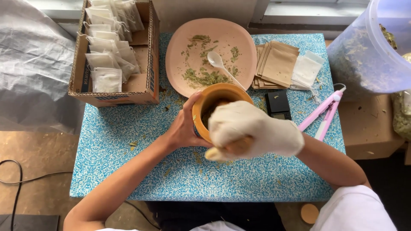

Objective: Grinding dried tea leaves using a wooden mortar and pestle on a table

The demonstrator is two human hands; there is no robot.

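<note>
On the blue speckled bench [128, 141]: one wooden mortar [219, 97], one pink plate [180, 42], one cardboard box [145, 85], one clear plastic tub [364, 55]. At the mortar, two hands: bare left hand [185, 126] wrapped round its side, gloved right hand [250, 130] closed on a pestle [222, 152], covering the near rim. Inside the mortar, dark ground matter, partly hidden. On the plate, scattered green dried leaves and one white spoon [220, 64]. In the box, many white filled tea bags [107, 47], too overlapped to count. In the tub, dried herb. Beside the plate, a stack of brown paper sachets [276, 64], some empty white bags [306, 70], one small black scale [277, 105], one pink heat sealer [323, 113].
</note>
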